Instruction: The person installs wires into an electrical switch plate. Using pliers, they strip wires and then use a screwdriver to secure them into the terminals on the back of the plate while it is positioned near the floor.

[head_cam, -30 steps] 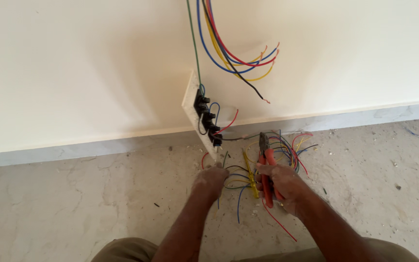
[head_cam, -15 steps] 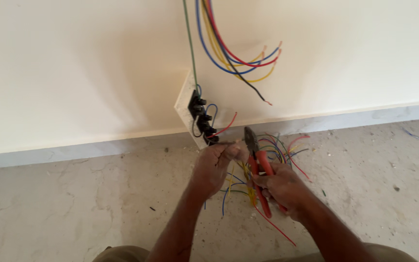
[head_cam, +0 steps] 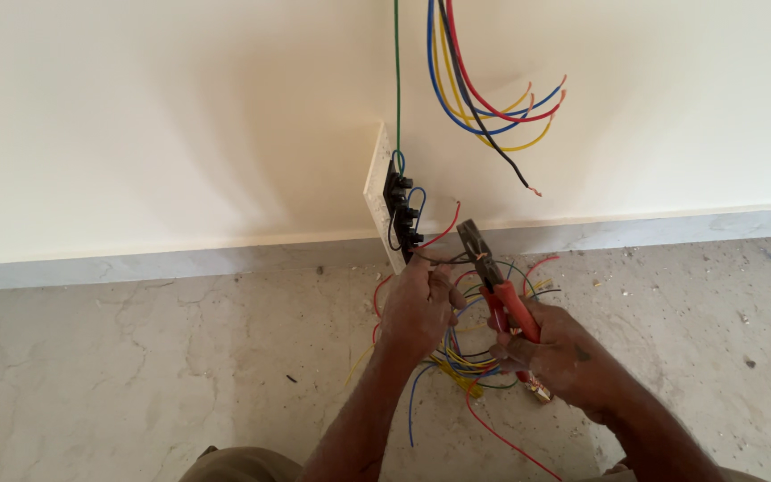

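A mottled stone floor meets a cream wall. The left hand pinches a thin wire beside the switch plate. The right hand is closed around red-handled pliers, whose tip touches that wire.

A switch plate stood tilted against the wall, with its lower edge near the floor. Above it, one thin wire ran straight down the wall into the plate. To the right of this wire, a bundle of wires hung from higher on the wall. Just below the plate was the left hand, touching the short wires at the plate's bottom. Right of it, the right hand held pliers, whose tip pointed up toward the plate. Between and under the hands, loose wires lay on the floor.
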